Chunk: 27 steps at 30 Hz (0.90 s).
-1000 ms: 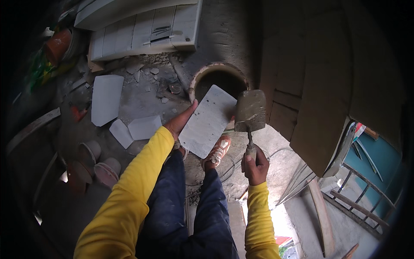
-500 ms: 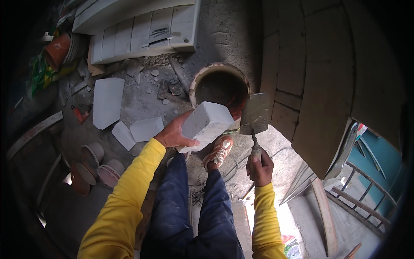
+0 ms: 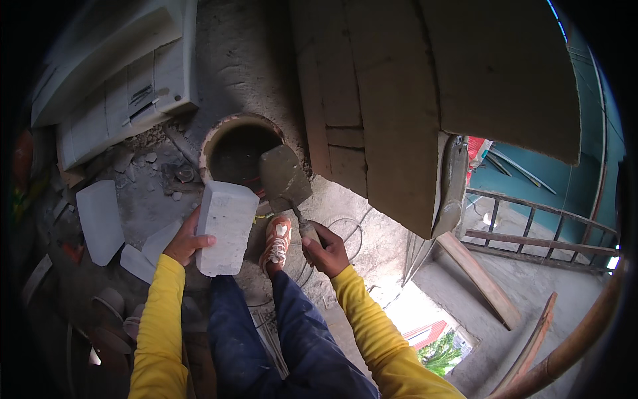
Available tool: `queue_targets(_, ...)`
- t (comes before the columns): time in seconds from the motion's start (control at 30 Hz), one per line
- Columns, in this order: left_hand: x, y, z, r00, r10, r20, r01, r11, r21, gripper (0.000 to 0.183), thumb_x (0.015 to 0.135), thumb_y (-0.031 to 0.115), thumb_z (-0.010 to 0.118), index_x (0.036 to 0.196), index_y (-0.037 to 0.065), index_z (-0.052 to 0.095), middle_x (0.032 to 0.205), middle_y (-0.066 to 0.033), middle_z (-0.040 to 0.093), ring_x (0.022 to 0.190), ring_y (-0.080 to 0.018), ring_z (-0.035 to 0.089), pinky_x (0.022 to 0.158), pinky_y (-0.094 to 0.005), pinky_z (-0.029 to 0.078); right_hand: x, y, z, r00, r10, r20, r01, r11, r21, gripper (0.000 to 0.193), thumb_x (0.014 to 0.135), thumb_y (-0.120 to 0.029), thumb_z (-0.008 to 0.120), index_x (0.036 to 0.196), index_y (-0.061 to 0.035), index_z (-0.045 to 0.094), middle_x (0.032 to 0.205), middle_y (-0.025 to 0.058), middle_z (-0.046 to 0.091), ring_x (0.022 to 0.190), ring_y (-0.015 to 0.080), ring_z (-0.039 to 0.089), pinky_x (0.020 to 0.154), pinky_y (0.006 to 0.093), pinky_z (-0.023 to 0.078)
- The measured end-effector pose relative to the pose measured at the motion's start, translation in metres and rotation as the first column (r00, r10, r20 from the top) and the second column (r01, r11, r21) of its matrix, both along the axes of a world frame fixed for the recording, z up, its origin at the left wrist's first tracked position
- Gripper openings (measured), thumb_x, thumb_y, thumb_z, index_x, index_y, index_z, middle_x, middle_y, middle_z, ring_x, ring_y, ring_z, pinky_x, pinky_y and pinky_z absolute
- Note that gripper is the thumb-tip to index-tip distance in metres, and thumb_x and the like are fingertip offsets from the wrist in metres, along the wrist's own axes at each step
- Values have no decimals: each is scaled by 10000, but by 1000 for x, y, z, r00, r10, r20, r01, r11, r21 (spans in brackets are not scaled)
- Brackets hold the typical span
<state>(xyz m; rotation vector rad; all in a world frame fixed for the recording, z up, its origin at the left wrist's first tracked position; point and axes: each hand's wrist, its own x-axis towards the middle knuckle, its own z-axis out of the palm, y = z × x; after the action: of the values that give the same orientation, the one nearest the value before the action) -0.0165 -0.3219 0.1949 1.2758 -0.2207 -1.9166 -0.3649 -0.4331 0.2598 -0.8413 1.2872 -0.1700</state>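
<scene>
My left hand (image 3: 184, 241) grips a white block (image 3: 228, 229) by its left side, thumb on the near face, and holds it above my legs. In my right hand (image 3: 325, 249) is a trowel, its handle inside my closed fingers and its broad mortar-smeared blade (image 3: 286, 176) pointing away from me. The blade lies just right of the block and overlaps the rim of a round bucket (image 3: 211, 143) with dark grey contents. Whether blade and block touch, I cannot tell.
Cut white block pieces (image 3: 100, 223) and rubble lie at the left, below a white tiled structure (image 3: 109, 113). A block wall (image 3: 399, 126) rises at the right. Beyond it are a ladder (image 3: 531, 226), loose boards (image 3: 482, 279) and a bright floor opening (image 3: 432, 332). A cable (image 3: 352, 229) loops near my shoe.
The view has swung to the right, so the scene sits further left. The block has turned more upright. The trowel blade has tilted leftward, closer to the block and bucket.
</scene>
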Motion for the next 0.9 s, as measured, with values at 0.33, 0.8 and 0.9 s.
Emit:
queue_targets(0.33,-26,21,-31,926,277,-257,-232,953,193,889,962,760,612,1564,112,518,1484,-123,627,1333,-216,616,1098,-401,513,10,15,-9,984,124,-125,-166,886,-432,500,959,-191,763,1382,43,635,921,106,720,809,201,695,756,356,574)
queue_targets(0.8,-23,-29,7,795,445,-413,-404,895,188,903,1004,756,535,1634,117,431,1574,-100,552,1400,-250,559,1168,-424,461,23,-2,-29,796,236,-558,-578,18,-816,567,812,-24,870,1339,-151,702,1018,109,631,889,324,613,777,440,521)
queue_targets(0.9,-19,-22,-13,765,482,-427,-474,870,132,919,998,767,535,1651,133,405,1590,-95,533,1413,-253,544,1171,-432,458,-1,14,-9,763,277,-584,-609,8,-793,547,818,-32,861,1325,-156,700,1013,108,625,891,340,623,770,455,521)
